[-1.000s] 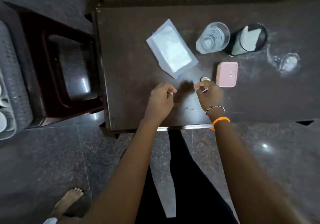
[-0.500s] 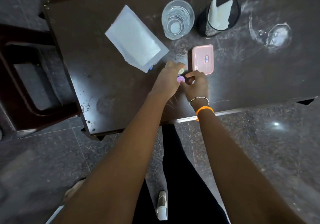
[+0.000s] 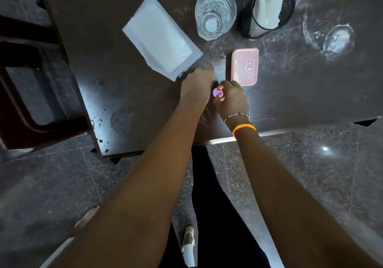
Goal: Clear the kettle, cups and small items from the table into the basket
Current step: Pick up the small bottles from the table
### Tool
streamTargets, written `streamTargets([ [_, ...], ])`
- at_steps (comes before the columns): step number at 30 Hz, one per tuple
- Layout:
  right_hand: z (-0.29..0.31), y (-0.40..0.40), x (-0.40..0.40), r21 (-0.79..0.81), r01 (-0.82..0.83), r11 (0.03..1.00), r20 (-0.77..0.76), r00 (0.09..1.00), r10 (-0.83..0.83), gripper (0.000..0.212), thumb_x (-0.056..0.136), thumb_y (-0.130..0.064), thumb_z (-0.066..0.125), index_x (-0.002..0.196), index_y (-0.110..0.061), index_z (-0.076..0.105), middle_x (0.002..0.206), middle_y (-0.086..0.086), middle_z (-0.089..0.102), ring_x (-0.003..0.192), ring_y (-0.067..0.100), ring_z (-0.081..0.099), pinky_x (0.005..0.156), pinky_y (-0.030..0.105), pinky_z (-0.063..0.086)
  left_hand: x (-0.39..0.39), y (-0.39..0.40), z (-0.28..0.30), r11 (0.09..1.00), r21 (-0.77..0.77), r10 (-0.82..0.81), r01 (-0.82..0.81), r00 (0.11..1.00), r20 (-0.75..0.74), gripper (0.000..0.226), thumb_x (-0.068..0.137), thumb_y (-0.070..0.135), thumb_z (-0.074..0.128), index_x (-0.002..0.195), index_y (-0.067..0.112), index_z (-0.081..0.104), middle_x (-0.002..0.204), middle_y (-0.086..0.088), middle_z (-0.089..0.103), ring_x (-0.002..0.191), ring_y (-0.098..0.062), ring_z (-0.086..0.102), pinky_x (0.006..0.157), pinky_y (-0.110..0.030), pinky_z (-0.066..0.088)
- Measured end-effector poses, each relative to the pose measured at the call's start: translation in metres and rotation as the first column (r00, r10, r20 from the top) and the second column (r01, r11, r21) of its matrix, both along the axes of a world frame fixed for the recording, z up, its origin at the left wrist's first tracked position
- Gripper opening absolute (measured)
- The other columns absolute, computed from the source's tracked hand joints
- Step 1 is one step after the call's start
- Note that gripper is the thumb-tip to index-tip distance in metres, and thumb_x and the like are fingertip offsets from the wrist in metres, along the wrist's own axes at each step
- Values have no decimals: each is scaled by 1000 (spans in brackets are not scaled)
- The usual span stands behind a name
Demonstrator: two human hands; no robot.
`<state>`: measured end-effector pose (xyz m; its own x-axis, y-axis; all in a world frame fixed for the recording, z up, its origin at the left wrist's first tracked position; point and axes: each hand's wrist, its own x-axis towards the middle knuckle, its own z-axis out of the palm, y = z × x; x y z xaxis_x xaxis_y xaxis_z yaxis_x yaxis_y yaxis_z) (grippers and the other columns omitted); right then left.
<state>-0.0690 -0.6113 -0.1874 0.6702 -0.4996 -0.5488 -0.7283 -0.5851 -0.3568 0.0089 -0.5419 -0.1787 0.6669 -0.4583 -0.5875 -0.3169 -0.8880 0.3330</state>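
My right hand (image 3: pixel 232 99) pinches a small purple item (image 3: pixel 217 92) just above the dark table (image 3: pixel 128 93). My left hand (image 3: pixel 196 85) lies right beside it, palm down. Its fingers reach to the spot next to the pink box (image 3: pixel 245 66), and what is under them is hidden. Behind the hands lie a white flat packet (image 3: pixel 161 37), a clear drinking glass (image 3: pixel 215 12) and a black mesh cup (image 3: pixel 267 8) holding white paper. A clear glass piece (image 3: pixel 335 39) sits at the far right. No basket or kettle is in view.
A dark wooden chair (image 3: pixel 31 81) stands against the table's left side. The table's near edge (image 3: pixel 290 129) runs just below my wrists. Below it are the grey stone floor and my feet.
The view has drawn closer to the table. My left hand moved right, up to the pink box, and now covers the small cream item. My right hand still pinches the purple item.
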Motion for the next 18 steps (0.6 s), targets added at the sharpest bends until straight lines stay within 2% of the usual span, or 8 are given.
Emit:
streamTargets([
  [3,4,8,6,41,66,997,57,996,-68,23,80,-4,52,98,-2,65,104,22,62,92,40,58,78,40,45,1,26,9,982,-61,176,-179,983,-57,25,92,6,52,117,6,53,116,-20,62,105,-35,61,88,-43,51],
  [6,13,26,14,95,72,993,122,989,-83,17,80,-4,55,91,-1,68,96,22,66,89,36,60,75,36,45,-2,63,21,903,-131,400,-409,912,-93,18,91,8,49,108,8,55,109,-18,63,98,-37,61,82,-42,51],
  [8,23,46,24,152,55,987,171,982,-81,16,80,-2,57,90,0,69,95,23,68,88,36,61,80,41,49,-4,93,30,835,-178,510,-520,854,-102,17,89,5,48,105,9,53,105,-17,63,95,-38,59,80,-44,50],
  [10,34,70,38,225,52,973,212,972,-100,14,79,0,59,89,0,69,94,21,69,85,35,64,81,45,53,-5,127,39,756,-205,608,-621,783,-129,18,90,4,45,105,12,53,103,-15,64,92,-37,61,81,-45,50],
  [14,59,135,74,332,-42,942,233,972,-39,11,82,-7,60,90,-4,67,87,17,71,78,36,68,78,40,55,0,201,61,532,-254,799,-808,578,-166,16,93,10,46,106,14,53,101,-11,67,88,-33,66,85,-44,51],
  [16,72,174,92,369,-105,923,250,968,10,10,83,-8,60,89,-5,67,80,12,70,75,34,69,79,42,56,7,242,78,413,-330,870,-849,475,-135,15,92,9,49,105,13,55,99,-11,67,86,-29,66,83,-39,51],
  [18,87,215,111,413,-166,895,277,959,50,10,84,-9,59,90,-6,67,74,6,66,70,28,69,79,41,57,16,284,96,308,-408,917,-860,383,-115,15,91,6,50,104,12,55,100,-12,65,82,-27,66,83,-40,51],
])
